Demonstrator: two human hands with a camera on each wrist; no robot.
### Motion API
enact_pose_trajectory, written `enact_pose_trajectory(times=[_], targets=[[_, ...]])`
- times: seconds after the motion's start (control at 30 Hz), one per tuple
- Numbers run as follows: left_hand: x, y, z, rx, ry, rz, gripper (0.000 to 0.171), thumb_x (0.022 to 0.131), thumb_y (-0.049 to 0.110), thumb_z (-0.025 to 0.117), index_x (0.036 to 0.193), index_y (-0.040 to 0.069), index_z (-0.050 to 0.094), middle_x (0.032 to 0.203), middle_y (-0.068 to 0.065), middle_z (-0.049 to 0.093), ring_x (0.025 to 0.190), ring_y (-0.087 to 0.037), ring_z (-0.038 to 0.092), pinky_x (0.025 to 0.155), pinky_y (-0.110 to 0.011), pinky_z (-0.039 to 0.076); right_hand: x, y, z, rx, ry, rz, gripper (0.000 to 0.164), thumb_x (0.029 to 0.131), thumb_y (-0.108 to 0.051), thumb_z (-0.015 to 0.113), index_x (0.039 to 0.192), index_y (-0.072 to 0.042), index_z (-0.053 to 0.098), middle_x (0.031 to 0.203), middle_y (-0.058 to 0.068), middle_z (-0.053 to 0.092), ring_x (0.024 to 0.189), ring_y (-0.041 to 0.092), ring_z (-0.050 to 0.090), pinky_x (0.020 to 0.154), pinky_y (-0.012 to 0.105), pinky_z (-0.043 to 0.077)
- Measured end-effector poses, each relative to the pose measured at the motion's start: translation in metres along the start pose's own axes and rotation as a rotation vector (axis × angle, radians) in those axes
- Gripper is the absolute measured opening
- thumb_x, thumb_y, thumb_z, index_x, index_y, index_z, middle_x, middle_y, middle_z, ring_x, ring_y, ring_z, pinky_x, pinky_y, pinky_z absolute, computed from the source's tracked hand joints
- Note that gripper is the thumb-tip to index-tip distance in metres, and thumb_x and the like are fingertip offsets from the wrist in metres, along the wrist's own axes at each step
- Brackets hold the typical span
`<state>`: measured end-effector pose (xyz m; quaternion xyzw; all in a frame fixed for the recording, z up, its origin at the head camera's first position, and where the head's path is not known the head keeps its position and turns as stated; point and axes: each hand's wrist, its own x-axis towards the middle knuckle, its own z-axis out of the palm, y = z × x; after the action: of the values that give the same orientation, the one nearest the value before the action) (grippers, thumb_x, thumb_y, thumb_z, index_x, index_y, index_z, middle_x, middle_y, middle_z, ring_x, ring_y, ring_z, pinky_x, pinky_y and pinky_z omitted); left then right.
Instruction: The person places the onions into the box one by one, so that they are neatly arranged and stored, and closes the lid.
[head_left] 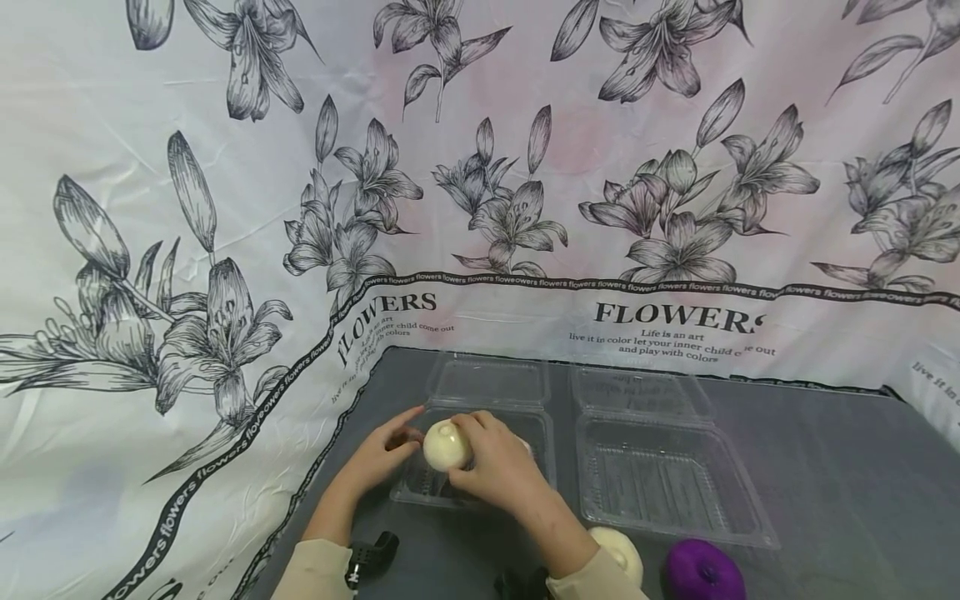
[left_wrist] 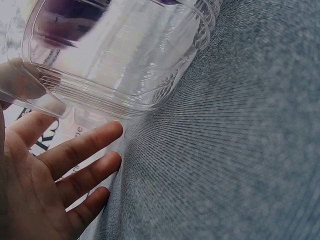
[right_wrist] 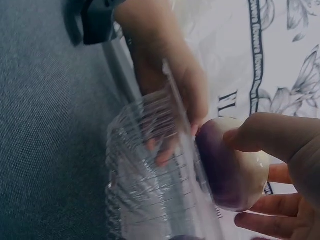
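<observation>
My right hand (head_left: pixel 498 462) grips a round turnip (head_left: pixel 447 446), its pale side facing up in the head view. The right wrist view shows the same turnip (right_wrist: pixel 232 165) as part purple, part cream, between thumb and fingers beside the container rim. It is held over the left clear plastic container (head_left: pixel 547 454), whose lid is folded back. At that container's left side, my left hand (head_left: pixel 382 454) has its fingers spread, holding nothing. In the left wrist view a purple shape (left_wrist: pixel 70 20) shows through the clear plastic. Part of another pale round item is hidden behind my right hand.
Another open clear container (head_left: pixel 675 483) stands to the right. Near the front edge lie a cream round turnip (head_left: pixel 618 554), partly behind my right sleeve, and a purple one (head_left: pixel 705 571). A flower-printed cloth (head_left: pixel 510 325) hangs behind and left of the dark table (head_left: pixel 847 475).
</observation>
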<state>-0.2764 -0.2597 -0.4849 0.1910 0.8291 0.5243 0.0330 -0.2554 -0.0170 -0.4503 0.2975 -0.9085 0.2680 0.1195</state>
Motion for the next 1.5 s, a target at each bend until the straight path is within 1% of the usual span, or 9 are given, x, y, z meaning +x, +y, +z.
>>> enact_pose_trajectory(times=[0.13,0.23,0.33,0.67,0.8,0.93,1.1,1.33,1.5], targets=[[0.005,-0.019,0.002,0.006,0.01,-0.005,0.058,0.104,0.006,0.059,0.157,-0.003,0.036,0.119,-0.021,0.068,0.113,-0.039,0.063,0.096,-0.054,0.048,0.004,0.004,0.007,-0.097,0.005,0.019,0.063,0.081,-0.036,0.087,0.134,-0.012,0.064,0.12,0.008,0.065,0.101,0.025,0.063,0.08,0.042,0.055],[0.009,-0.033,0.003,0.014,0.019,-0.009,0.059,0.104,0.009,0.059,0.158,0.002,0.035,0.122,-0.019,0.068,0.115,-0.037,0.063,0.098,-0.055,0.048,0.007,0.006,0.011,-0.154,0.002,0.022,0.063,0.082,-0.04,0.087,0.133,-0.011,0.065,0.118,0.008,0.067,0.104,0.027,0.063,0.09,0.045,0.052],[0.01,-0.038,0.002,0.014,0.022,-0.005,0.06,0.105,0.012,0.06,0.159,0.006,0.036,0.124,-0.018,0.067,0.117,-0.035,0.063,0.099,-0.055,0.047,0.009,0.006,0.014,-0.196,-0.013,0.026,0.063,0.083,-0.042,0.086,0.133,-0.01,0.065,0.118,0.009,0.068,0.106,0.029,0.064,0.096,0.049,0.049],[0.01,-0.041,0.002,0.005,0.01,0.008,0.06,0.104,0.015,0.061,0.159,0.007,0.037,0.123,-0.018,0.068,0.116,-0.035,0.064,0.099,-0.052,0.047,0.012,0.008,0.028,-0.232,-0.092,0.111,0.061,0.087,-0.042,0.083,0.133,-0.007,0.063,0.122,0.012,0.07,0.115,0.036,0.062,0.105,0.068,0.037],[0.01,-0.042,0.001,0.002,0.011,0.006,0.06,0.104,0.015,0.061,0.159,0.007,0.037,0.124,-0.017,0.068,0.116,-0.034,0.063,0.099,-0.051,0.048,0.012,0.007,0.032,-0.24,-0.091,0.139,0.062,0.086,-0.041,0.083,0.133,-0.006,0.063,0.123,0.013,0.07,0.116,0.036,0.062,0.106,0.072,0.033],[0.01,-0.042,0.001,0.011,0.014,0.004,0.059,0.104,0.015,0.061,0.159,0.008,0.038,0.123,-0.017,0.068,0.115,-0.033,0.064,0.098,-0.051,0.048,0.013,0.004,0.034,-0.257,-0.074,0.156,0.063,0.085,-0.042,0.084,0.132,-0.006,0.063,0.121,0.012,0.071,0.115,0.037,0.062,0.107,0.073,0.03],[0.009,-0.04,0.0,0.02,0.021,-0.009,0.059,0.104,0.015,0.061,0.159,0.009,0.039,0.123,-0.016,0.068,0.113,-0.03,0.064,0.097,-0.047,0.049,0.013,0.002,0.035,-0.266,-0.06,0.165,0.063,0.084,-0.042,0.084,0.131,-0.006,0.063,0.119,0.012,0.072,0.115,0.037,0.062,0.106,0.074,0.03],[0.008,-0.034,0.001,0.042,0.027,0.009,0.059,0.104,0.014,0.061,0.158,0.005,0.039,0.123,-0.019,0.068,0.111,-0.032,0.064,0.094,-0.047,0.05,0.013,0.002,0.033,-0.261,-0.074,0.193,0.067,0.085,-0.043,0.084,0.137,-0.006,0.062,0.123,0.013,0.07,0.118,0.037,0.061,0.107,0.074,0.028],[0.009,-0.035,0.003,0.045,0.035,-0.011,0.059,0.104,0.013,0.061,0.158,0.008,0.04,0.123,-0.017,0.068,0.112,-0.031,0.064,0.095,-0.048,0.05,0.013,0.004,0.03,-0.241,-0.084,0.214,0.069,0.086,-0.044,0.083,0.139,-0.006,0.061,0.127,0.014,0.068,0.121,0.038,0.059,0.108,0.073,0.027]])
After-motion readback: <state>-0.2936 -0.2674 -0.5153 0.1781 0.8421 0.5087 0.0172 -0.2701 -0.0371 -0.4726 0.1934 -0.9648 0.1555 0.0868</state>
